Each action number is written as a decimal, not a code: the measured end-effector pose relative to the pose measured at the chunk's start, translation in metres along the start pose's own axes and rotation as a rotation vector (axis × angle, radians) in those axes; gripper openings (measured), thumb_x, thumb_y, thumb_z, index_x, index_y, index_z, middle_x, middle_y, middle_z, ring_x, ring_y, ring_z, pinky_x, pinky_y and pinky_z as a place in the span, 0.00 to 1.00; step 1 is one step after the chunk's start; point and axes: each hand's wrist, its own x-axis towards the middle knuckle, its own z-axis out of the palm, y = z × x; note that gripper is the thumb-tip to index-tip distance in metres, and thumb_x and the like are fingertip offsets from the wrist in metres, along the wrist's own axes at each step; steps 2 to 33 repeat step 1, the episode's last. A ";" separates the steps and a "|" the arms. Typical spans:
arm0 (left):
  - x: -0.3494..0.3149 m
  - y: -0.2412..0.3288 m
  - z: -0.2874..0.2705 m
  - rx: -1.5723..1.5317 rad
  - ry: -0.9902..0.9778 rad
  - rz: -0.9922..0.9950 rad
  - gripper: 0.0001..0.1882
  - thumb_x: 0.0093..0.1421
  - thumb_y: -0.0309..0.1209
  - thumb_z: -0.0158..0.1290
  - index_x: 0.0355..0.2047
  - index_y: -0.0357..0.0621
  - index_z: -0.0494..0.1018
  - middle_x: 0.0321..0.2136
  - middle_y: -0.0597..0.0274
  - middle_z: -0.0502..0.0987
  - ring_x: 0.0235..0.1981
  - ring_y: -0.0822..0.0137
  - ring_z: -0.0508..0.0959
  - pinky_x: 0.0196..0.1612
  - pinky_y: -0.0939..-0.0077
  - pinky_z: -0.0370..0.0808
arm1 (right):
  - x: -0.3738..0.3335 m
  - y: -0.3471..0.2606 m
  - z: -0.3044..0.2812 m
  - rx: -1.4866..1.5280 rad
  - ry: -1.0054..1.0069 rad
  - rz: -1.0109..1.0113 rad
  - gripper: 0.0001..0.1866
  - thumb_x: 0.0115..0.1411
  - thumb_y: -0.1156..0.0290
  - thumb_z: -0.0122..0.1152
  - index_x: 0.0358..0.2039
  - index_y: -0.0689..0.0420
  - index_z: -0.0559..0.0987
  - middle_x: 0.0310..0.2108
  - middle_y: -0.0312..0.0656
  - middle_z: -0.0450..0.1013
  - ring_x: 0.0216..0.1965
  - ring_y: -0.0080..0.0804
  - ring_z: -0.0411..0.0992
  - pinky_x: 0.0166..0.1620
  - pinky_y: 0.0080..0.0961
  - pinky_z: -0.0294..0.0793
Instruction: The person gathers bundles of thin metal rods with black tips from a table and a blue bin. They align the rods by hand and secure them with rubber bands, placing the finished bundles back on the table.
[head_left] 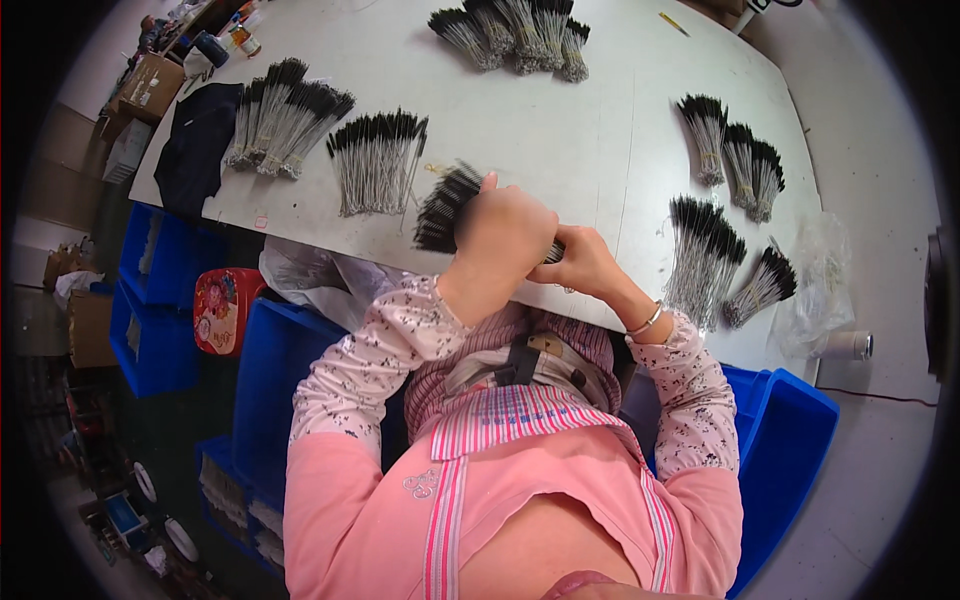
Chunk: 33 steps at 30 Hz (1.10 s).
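Observation:
A bundle of thin twisted-wire brushes (437, 214) is in my hands just above the front edge of the white table (520, 140), its black bristled ends fanning out to the left. My left hand (505, 232) is closed around the bundle, with its back to me and the thumb pointing up. At the bundle's other end, my right hand (585, 262) curls its fingers around it, close against the left hand. My hands hide most of the wire stems. Just left of them, a spread row of similar brushes (375, 165) lies on the table, black ends pointing away.
More brush bundles lie at the far left (285, 120), far middle (520, 35) and right (705, 255). A dark cloth (200, 150) covers the left corner; a clear plastic bag (815, 285) rests at the right edge. Blue bins (785, 430) and a red container (228, 310) stand below.

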 end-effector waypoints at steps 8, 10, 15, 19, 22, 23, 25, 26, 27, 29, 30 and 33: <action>-0.002 -0.002 -0.010 -0.130 -0.145 -0.011 0.40 0.36 0.37 0.65 0.53 0.51 0.65 0.52 0.51 0.63 0.60 0.54 0.58 0.64 0.42 0.45 | 0.004 0.003 -0.003 0.092 -0.029 0.076 0.26 0.41 0.57 0.68 0.37 0.63 0.78 0.26 0.45 0.78 0.27 0.36 0.78 0.31 0.35 0.75; -0.002 -0.002 -0.010 -0.130 -0.145 -0.011 0.40 0.36 0.37 0.65 0.53 0.51 0.65 0.52 0.51 0.63 0.60 0.54 0.58 0.64 0.42 0.45 | 0.004 0.003 -0.003 0.092 -0.029 0.076 0.26 0.41 0.57 0.68 0.37 0.63 0.78 0.26 0.45 0.78 0.27 0.36 0.78 0.31 0.35 0.75; -0.002 -0.002 -0.010 -0.130 -0.145 -0.011 0.40 0.36 0.37 0.65 0.53 0.51 0.65 0.52 0.51 0.63 0.60 0.54 0.58 0.64 0.42 0.45 | 0.004 0.003 -0.003 0.092 -0.029 0.076 0.26 0.41 0.57 0.68 0.37 0.63 0.78 0.26 0.45 0.78 0.27 0.36 0.78 0.31 0.35 0.75; -0.002 -0.002 -0.010 -0.130 -0.145 -0.011 0.40 0.36 0.37 0.65 0.53 0.51 0.65 0.52 0.51 0.63 0.60 0.54 0.58 0.64 0.42 0.45 | 0.004 0.003 -0.003 0.092 -0.029 0.076 0.26 0.41 0.57 0.68 0.37 0.63 0.78 0.26 0.45 0.78 0.27 0.36 0.78 0.31 0.35 0.75; -0.002 -0.002 -0.010 -0.130 -0.145 -0.011 0.40 0.36 0.37 0.65 0.53 0.51 0.65 0.52 0.51 0.63 0.60 0.54 0.58 0.64 0.42 0.45 | 0.004 0.003 -0.003 0.092 -0.029 0.076 0.26 0.41 0.57 0.68 0.37 0.63 0.78 0.26 0.45 0.78 0.27 0.36 0.78 0.31 0.35 0.75; -0.002 -0.002 -0.010 -0.130 -0.145 -0.011 0.40 0.36 0.37 0.65 0.53 0.51 0.65 0.52 0.51 0.63 0.60 0.54 0.58 0.64 0.42 0.45 | 0.004 0.003 -0.003 0.092 -0.029 0.076 0.26 0.41 0.57 0.68 0.37 0.63 0.78 0.26 0.45 0.78 0.27 0.36 0.78 0.31 0.35 0.75; -0.002 -0.002 -0.010 -0.130 -0.145 -0.011 0.40 0.36 0.37 0.65 0.53 0.51 0.65 0.52 0.51 0.63 0.60 0.54 0.58 0.64 0.42 0.45 | 0.004 0.003 -0.003 0.092 -0.029 0.076 0.26 0.41 0.57 0.68 0.37 0.63 0.78 0.26 0.45 0.78 0.27 0.36 0.78 0.31 0.35 0.75; -0.002 -0.002 -0.010 -0.130 -0.145 -0.011 0.40 0.36 0.37 0.65 0.53 0.51 0.65 0.52 0.51 0.63 0.60 0.54 0.58 0.64 0.42 0.45 | 0.004 0.003 -0.003 0.092 -0.029 0.076 0.26 0.41 0.57 0.68 0.37 0.63 0.78 0.26 0.45 0.78 0.27 0.36 0.78 0.31 0.35 0.75; -0.002 -0.002 -0.010 -0.130 -0.145 -0.011 0.40 0.36 0.37 0.65 0.53 0.51 0.65 0.52 0.51 0.63 0.60 0.54 0.58 0.64 0.42 0.45 | 0.004 0.003 -0.003 0.092 -0.029 0.076 0.26 0.41 0.57 0.68 0.37 0.63 0.78 0.26 0.45 0.78 0.27 0.36 0.78 0.31 0.35 0.75; -0.002 -0.002 -0.010 -0.130 -0.145 -0.011 0.40 0.36 0.37 0.65 0.53 0.51 0.65 0.52 0.51 0.63 0.60 0.54 0.58 0.64 0.42 0.45 | 0.004 0.003 -0.003 0.092 -0.029 0.076 0.26 0.41 0.57 0.68 0.37 0.63 0.78 0.26 0.45 0.78 0.27 0.36 0.78 0.31 0.35 0.75; -0.002 -0.002 -0.010 -0.130 -0.145 -0.011 0.40 0.36 0.37 0.65 0.53 0.51 0.65 0.52 0.51 0.63 0.60 0.54 0.58 0.64 0.42 0.45 | 0.004 0.003 -0.003 0.092 -0.029 0.076 0.26 0.41 0.57 0.68 0.37 0.63 0.78 0.26 0.45 0.78 0.27 0.36 0.78 0.31 0.35 0.75; -0.002 -0.002 -0.010 -0.130 -0.145 -0.011 0.40 0.36 0.37 0.65 0.53 0.51 0.65 0.52 0.51 0.63 0.60 0.54 0.58 0.64 0.42 0.45 | 0.004 0.003 -0.003 0.092 -0.029 0.076 0.26 0.41 0.57 0.68 0.37 0.63 0.78 0.26 0.45 0.78 0.27 0.36 0.78 0.31 0.35 0.75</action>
